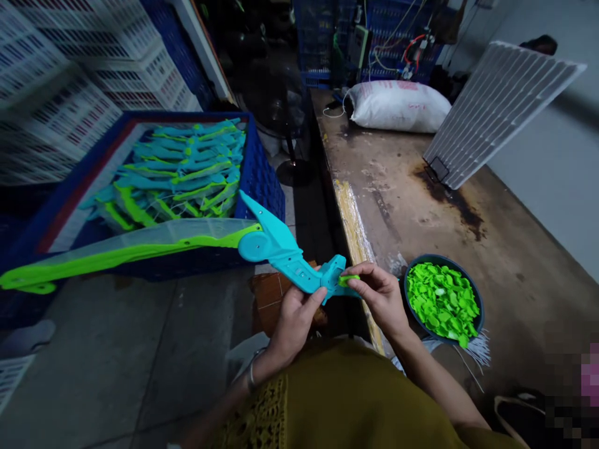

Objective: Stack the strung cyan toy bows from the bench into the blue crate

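A long blue-and-green plastic piece (281, 259) crosses the view, its green arm with a clear strip reaching far left. My left hand (297, 315) is closed around its blue section near the right end, thumb on top. Between the thumb and fingertips of my right hand (381, 296) is a small green plastic piece (349, 280), held against the blue end. Whether it is seated there I cannot tell. A dark round bowl (480, 318) full of similar green pieces (440, 296) stands on the table to the right of my right hand.
At left, a blue crate (264, 168) holds several blue-and-green pieces (187, 165). White crates (93, 56) are stacked behind it. A white sack (397, 106) and an upright white rack (500, 112) stand on the table (388, 181). White strands (477, 349) lie beside the bowl.
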`<state>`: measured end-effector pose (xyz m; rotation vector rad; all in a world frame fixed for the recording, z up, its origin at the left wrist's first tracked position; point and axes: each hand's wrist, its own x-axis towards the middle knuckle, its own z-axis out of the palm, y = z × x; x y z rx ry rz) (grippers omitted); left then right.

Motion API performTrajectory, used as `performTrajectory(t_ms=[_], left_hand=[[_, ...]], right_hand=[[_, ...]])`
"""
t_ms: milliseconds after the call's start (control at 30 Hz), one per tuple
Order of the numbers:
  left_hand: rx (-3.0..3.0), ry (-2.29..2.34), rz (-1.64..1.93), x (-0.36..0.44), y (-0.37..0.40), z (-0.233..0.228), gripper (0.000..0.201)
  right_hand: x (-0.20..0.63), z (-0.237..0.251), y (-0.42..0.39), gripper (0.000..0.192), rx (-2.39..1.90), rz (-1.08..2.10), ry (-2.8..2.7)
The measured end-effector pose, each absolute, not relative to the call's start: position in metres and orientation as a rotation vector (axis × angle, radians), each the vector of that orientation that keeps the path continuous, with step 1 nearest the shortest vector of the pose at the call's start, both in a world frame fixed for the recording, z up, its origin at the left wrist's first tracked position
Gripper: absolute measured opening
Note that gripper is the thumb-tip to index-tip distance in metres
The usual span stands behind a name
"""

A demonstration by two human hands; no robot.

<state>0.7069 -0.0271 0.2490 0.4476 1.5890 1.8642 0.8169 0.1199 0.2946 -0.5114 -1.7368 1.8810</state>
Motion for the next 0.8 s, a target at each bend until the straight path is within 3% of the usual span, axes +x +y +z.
performTrajectory(t_ms=[233, 500, 567, 667, 800], left_hand=[[0.475, 1.591, 1.869, 0.708, -0.028, 0.257, 0.052], [0.465, 1.498, 1.850, 0.707, -0.028, 0.255, 0.051], [0.452, 1.483, 1.839, 0.707, -0.029, 0.254, 0.053], [0.446, 1.412, 1.823, 0.707, -0.028, 0.258, 0.059], [0.490, 1.454, 1.796, 0.705, -0.024, 0.265, 0.060]], right_hand=[[0.810, 0.287, 0.121, 0.009, -0.383, 1.615, -1.909], [0.811, 0.284, 0.119, 0.013, -0.398, 1.410, -2.022], [0.812, 0.284, 0.122, 0.025, -0.416, 1.437, -2.038], [0.812, 0.285, 0.130, 0.063, -0.464, 1.632, -2.036], [0.811, 0.289, 0.140, 0.064, -0.525, 1.914, -2.118]])
